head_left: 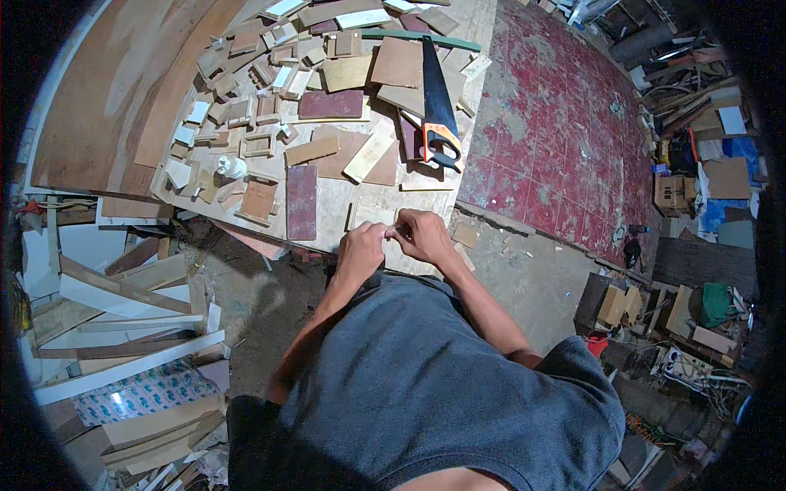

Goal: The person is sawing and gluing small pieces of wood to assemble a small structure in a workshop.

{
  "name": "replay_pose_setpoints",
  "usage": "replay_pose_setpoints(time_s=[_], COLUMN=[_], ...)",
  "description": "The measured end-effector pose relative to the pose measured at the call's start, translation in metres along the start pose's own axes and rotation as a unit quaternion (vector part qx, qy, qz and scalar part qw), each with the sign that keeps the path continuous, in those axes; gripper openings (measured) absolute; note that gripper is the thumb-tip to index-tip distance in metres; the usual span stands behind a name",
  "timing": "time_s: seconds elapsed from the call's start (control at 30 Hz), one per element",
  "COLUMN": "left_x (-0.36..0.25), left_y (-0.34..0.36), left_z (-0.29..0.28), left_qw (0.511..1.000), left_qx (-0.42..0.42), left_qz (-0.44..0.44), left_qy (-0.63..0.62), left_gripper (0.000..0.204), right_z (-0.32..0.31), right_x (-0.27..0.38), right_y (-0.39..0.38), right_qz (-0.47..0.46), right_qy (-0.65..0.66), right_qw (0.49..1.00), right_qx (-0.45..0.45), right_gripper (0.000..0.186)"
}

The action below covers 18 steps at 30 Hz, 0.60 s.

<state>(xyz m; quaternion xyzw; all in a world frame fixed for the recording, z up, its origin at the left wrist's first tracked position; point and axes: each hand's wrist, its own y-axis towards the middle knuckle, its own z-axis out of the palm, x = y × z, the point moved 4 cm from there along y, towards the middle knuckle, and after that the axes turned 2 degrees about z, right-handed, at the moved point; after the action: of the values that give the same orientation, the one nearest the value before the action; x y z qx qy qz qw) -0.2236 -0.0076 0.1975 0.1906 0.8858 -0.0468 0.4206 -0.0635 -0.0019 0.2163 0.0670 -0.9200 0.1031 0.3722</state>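
Note:
My left hand (363, 247) and my right hand (424, 236) meet over the front edge of the worktable (323, 229). The fingers of both are closed in a pinch, tips touching or nearly so. Whatever lies between them is too small or hidden to make out. Just beyond the hands, a pale wooden piece with a raised rim (370, 214) lies on the table, partly covered by them. To its left rests a dark red board (301, 202). Farther off, a handsaw (438, 102) with an orange and black handle lies along the table's right side.
Many small wooden boxes (259, 145) and offcuts cover the table's left and far parts, with a white bottle (232, 168) among them. Large brown panels (106, 98) stand at left. Scrap boards (131, 327) are piled lower left. Red tiled floor (557, 131) stretches right, toward clutter.

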Motion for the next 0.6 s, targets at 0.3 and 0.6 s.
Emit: replay_pose_setpoints(time_s=[0.3, 0.6], left_x=[0.055, 0.099], left_y=[0.006, -0.025], left_z=[-0.003, -0.029], left_qw=[0.99, 0.97], left_qx=[0.066, 0.046], left_qz=[-0.12, -0.238], left_qy=[-0.033, -0.023], left_gripper=[0.024, 0.017], right_z=[0.035, 0.048], right_x=[-0.091, -0.164], right_y=[0.066, 0.206], right_qz=[0.129, 0.285], right_qy=[-0.063, 0.306], right_qw=[0.982, 0.908], right_qx=[0.125, -0.03], right_gripper=[0.039, 0.032])
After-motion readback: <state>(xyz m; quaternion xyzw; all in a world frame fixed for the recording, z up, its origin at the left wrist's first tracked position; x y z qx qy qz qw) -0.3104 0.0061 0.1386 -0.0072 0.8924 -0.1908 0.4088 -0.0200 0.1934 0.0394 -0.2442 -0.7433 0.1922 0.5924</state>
